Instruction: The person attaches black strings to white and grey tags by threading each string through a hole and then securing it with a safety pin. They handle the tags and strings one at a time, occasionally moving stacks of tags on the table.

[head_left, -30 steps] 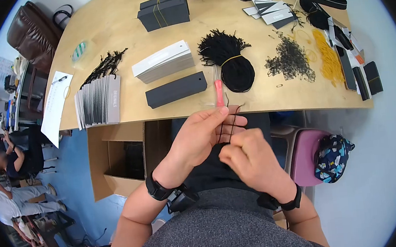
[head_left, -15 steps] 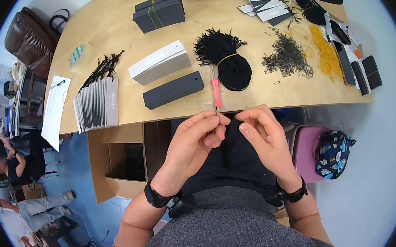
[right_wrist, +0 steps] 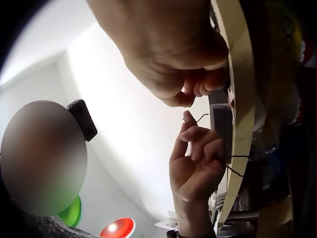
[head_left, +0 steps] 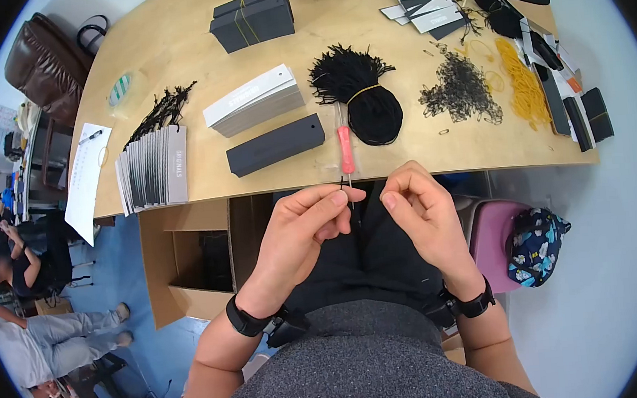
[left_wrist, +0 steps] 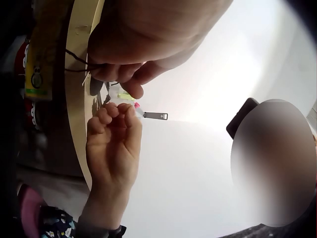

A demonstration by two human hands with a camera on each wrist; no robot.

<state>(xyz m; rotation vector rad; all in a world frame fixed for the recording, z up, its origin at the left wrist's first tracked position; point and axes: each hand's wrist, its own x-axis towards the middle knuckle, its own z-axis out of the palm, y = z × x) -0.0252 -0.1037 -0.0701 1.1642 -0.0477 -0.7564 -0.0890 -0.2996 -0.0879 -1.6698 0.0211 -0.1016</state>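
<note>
Currently, left hand (head_left: 291,235) pinching thin black cord (right_wrist: 237,157) between thumb and forefinger, strands trailing out. Right hand (head_left: 430,219) released, fingers loosely bent, near left fingertips. Both at front edge of counter (head_left: 154,46). Pink-handled tool (head_left: 346,151) just beyond left hand, beside black cord bundle (head_left: 374,114); dark tag stack (head_left: 276,146) left, small pin pile (head_left: 460,89) right.

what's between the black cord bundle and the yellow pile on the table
Between the black cord bundle and the yellow pile lies a heap of small dark pins, with a few loose rubber bands, in the head view.
</note>
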